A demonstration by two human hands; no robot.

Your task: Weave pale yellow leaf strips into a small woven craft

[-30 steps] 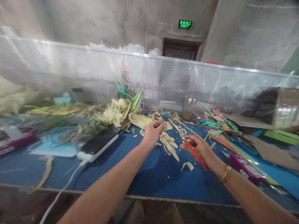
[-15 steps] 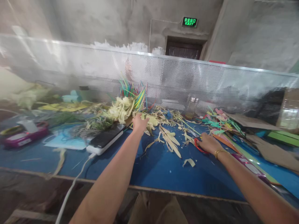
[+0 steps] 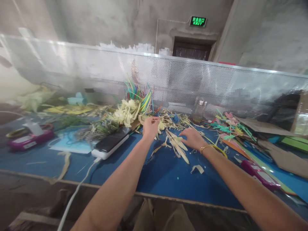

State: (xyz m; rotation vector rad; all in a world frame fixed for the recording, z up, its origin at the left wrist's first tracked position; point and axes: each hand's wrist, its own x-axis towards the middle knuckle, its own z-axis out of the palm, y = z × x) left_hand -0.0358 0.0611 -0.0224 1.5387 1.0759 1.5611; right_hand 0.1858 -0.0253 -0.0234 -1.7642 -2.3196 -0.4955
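Observation:
My left hand (image 3: 150, 126) is stretched out over the blue table (image 3: 168, 176), fingers curled on a pale yellow husk strip (image 3: 160, 125) at the edge of a heap of husks (image 3: 126, 112). My right hand (image 3: 192, 138), with a gold bracelet (image 3: 207, 147) on the wrist, lies with its fingers spread, its fingertips touching a bundle of loose pale strips (image 3: 178, 146). It holds nothing. No scissors show clearly in this view.
A dark phone on a white power bank (image 3: 109, 144) with a white cable lies to the left. Pink devices (image 3: 29, 141) (image 3: 260, 175) lie at both sides. Coloured straws (image 3: 138, 96), a glass jar (image 3: 199, 110), coloured paper strips (image 3: 228, 128) and cardboard (image 3: 284, 157) line a perforated metal screen (image 3: 216, 86).
My right hand has put down the red-handled scissors and moved left onto the pale strips with its fingers spread. My left hand reached forward to the husk heap and stays there.

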